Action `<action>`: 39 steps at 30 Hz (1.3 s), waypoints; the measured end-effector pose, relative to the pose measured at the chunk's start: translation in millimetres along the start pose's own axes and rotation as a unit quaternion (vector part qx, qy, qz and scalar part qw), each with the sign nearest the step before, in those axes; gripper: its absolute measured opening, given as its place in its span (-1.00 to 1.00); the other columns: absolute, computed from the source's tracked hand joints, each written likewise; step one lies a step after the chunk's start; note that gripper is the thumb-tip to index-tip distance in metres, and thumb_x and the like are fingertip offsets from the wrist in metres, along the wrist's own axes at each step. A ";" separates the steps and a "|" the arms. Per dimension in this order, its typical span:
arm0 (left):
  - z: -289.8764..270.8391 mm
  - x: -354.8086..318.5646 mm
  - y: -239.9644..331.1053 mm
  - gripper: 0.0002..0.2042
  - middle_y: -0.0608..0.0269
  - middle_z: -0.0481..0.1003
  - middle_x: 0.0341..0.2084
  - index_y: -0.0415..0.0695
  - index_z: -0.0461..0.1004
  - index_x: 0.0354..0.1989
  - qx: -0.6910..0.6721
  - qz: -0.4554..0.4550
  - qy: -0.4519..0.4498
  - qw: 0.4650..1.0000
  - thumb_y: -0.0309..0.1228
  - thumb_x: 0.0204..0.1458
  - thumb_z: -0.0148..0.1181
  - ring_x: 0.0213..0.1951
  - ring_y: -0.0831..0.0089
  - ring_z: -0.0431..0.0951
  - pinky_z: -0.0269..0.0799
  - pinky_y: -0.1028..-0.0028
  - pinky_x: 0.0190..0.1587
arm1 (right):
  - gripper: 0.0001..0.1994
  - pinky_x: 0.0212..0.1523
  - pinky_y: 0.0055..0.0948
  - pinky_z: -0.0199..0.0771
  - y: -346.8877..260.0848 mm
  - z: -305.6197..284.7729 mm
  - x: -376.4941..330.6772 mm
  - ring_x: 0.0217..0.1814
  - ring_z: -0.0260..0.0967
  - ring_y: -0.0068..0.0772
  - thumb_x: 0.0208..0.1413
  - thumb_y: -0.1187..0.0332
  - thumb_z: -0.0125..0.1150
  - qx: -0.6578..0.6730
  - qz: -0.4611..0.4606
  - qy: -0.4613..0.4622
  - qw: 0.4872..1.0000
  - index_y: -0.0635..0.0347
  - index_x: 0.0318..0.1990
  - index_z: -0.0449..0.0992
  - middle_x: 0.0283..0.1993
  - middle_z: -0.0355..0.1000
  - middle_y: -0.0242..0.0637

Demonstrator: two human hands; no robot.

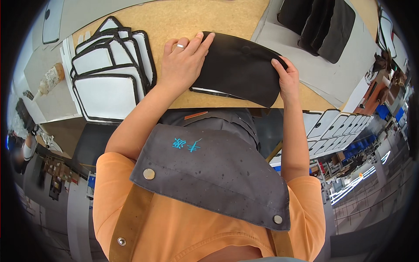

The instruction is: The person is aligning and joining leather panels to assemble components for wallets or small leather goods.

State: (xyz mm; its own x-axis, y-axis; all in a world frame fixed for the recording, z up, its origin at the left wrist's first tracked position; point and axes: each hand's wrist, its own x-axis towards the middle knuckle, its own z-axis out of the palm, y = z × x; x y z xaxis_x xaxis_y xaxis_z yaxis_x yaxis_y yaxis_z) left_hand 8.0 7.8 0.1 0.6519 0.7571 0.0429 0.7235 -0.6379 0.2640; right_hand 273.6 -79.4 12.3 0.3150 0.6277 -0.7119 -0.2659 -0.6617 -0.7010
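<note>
A black leather-like panel (240,65) lies on the tan table in front of me, its lower edge reaching toward the table's near side. White backing (211,91) peeks out along its lower left edge. My left hand (183,63), with a ring on one finger, rests on the panel's left end, fingers stretched toward the upper left corner. At the upper right corner, my right hand (289,77) pinches the panel, with the thumb on top and the other fingers partly hidden beneath. The panel's right side looks slightly raised.
Left of my arm is a pile of white panels with black borders (104,96). Several dark leather-like pieces (336,30) lie overlapping on a grey sheet (321,74) at the far right. Farther left lies a stained bottle-like container (52,78). Bordered panels (336,126) stand in rows below the table's right side.
</note>
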 end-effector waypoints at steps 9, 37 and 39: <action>-5.7 8.7 11.0 -0.55 0.41 0.36 -0.05 0.07 0.36 0.09 0.028 0.002 -0.037 0.999 -0.36 -0.06 0.16 -0.07 0.47 0.35 0.06 0.37 0.04 | -0.85 -0.35 -0.67 0.38 0.1 3.7 1.5 -0.39 0.38 -0.65 0.06 0.44 0.18 0.017 0.009 0.008 1.000 0.31 -0.24 0.49 -0.37 0.46 -0.39; 19.4 42.6 58.7 -0.51 0.39 0.22 0.17 -0.03 0.27 0.15 -0.010 0.197 -0.108 0.974 -0.25 0.01 0.11 0.22 0.51 0.17 0.04 0.39 0.21 | -0.76 -0.47 -0.60 0.34 12.0 3.6 3.5 -0.51 0.34 -0.61 0.04 0.30 0.20 -0.157 -0.126 0.028 0.979 0.32 -0.25 0.49 -0.49 0.47 -0.35; 18.7 42.4 59.3 -0.52 0.39 0.23 0.17 -0.03 0.26 0.15 -0.005 0.194 -0.112 0.975 -0.24 0.01 0.10 0.21 0.51 0.19 0.05 0.39 0.20 | -0.76 -0.49 -0.60 0.33 -3.8 -5.7 -2.6 -0.53 0.33 -0.61 0.05 0.29 0.19 -0.198 -0.094 0.008 0.976 0.32 -0.27 0.49 -0.52 0.45 -0.37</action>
State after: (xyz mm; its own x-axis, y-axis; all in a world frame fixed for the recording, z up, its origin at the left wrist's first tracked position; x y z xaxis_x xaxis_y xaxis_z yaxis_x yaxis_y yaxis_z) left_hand 82.8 -0.6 -0.4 0.9098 0.4091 -0.0700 0.4116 -0.8678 0.2785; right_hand 279.0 -80.8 17.1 0.3392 0.7494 -0.5687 0.1705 -0.6435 -0.7462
